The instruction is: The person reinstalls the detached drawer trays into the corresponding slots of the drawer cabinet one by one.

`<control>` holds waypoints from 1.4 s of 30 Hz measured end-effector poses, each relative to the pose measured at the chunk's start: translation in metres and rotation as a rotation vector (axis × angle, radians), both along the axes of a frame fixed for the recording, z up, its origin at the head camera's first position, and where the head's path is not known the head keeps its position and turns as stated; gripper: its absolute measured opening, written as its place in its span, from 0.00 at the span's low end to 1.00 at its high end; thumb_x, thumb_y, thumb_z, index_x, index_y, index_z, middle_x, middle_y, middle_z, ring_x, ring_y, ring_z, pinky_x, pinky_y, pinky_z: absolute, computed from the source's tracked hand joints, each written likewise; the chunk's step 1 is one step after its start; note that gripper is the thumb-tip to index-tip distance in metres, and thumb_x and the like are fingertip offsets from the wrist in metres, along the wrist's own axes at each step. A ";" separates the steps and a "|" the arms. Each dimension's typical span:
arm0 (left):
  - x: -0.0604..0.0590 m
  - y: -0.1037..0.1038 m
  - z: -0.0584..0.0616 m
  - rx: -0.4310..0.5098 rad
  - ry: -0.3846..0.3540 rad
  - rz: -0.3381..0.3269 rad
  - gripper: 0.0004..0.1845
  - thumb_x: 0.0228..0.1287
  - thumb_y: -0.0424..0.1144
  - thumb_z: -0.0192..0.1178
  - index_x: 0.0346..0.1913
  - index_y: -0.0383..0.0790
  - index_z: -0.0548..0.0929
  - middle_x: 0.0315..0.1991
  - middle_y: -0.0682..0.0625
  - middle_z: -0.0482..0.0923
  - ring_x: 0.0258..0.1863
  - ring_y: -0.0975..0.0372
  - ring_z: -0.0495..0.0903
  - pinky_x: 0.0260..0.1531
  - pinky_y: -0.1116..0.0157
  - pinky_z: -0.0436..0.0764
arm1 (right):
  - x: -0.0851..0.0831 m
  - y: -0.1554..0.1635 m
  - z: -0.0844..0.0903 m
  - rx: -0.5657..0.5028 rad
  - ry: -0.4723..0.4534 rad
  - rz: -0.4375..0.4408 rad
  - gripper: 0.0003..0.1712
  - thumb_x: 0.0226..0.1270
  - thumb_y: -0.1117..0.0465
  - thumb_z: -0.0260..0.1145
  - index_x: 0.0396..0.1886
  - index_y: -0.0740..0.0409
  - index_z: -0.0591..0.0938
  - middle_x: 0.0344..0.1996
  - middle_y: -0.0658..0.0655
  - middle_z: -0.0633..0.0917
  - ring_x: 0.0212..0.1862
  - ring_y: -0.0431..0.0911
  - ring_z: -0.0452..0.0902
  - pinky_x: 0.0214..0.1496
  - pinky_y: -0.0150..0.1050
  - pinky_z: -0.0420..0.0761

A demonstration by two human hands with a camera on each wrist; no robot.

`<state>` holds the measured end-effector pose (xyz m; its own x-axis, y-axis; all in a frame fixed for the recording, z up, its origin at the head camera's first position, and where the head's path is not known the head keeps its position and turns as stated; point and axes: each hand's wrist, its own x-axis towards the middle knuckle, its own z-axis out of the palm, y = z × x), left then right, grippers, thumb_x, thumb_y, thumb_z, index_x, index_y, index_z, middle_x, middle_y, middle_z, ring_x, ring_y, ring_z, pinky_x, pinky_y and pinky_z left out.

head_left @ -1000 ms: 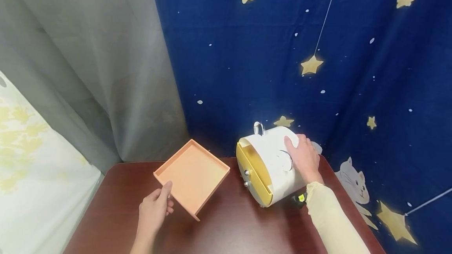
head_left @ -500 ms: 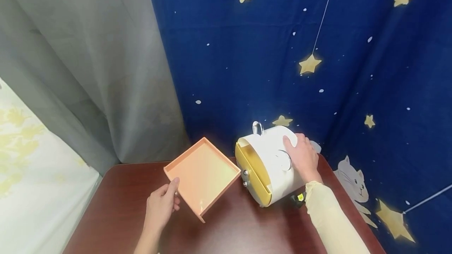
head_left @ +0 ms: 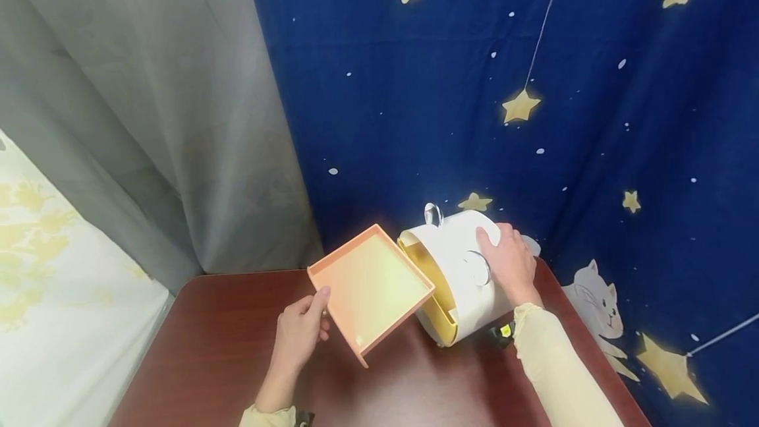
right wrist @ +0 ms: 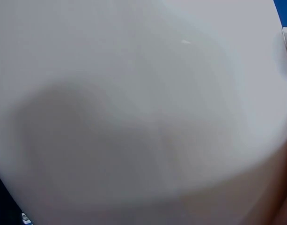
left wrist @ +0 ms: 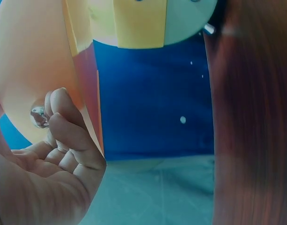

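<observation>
My left hand [head_left: 301, 333] holds an orange drawer [head_left: 370, 282] by its front panel, thumb on the edge and fingers curled behind. A round metal knob [left wrist: 39, 116] shows by those fingers in the left wrist view. The drawer is tilted in the air, its right corner in front of the white drawer box [head_left: 465, 308]. A yellow drawer front [head_left: 441, 325] sits low in that box, below an open upper slot. My right hand [head_left: 511, 265] grips the box's rear upper side, thumb on top; its fingertips are hidden. Only the blurred white box wall [right wrist: 148, 93] fills the right wrist view.
Two shiny ring-shaped ears [head_left: 433, 214] stick out of the box. The dark red tabletop [head_left: 219, 341] lies beneath. A grey curtain [head_left: 237, 150] and a blue star-patterned curtain [head_left: 379, 117] hang behind it. A black wrist strap with a yellow mark [head_left: 505, 331] is below the right hand.
My left hand has carried the orange drawer rightward, up to the white box, so its corner now overlaps the box's front. The right hand and the box have stayed in place.
</observation>
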<state>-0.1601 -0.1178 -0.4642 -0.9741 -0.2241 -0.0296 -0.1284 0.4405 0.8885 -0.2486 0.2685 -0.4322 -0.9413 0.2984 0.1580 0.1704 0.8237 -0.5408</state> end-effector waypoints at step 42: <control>-0.021 0.028 -0.004 -0.008 0.016 -0.089 0.37 0.66 0.73 0.53 0.26 0.39 0.82 0.16 0.49 0.78 0.15 0.56 0.79 0.21 0.64 0.73 | 0.000 -0.001 -0.001 0.006 -0.008 0.002 0.52 0.72 0.23 0.39 0.73 0.61 0.66 0.62 0.69 0.76 0.61 0.66 0.73 0.60 0.66 0.73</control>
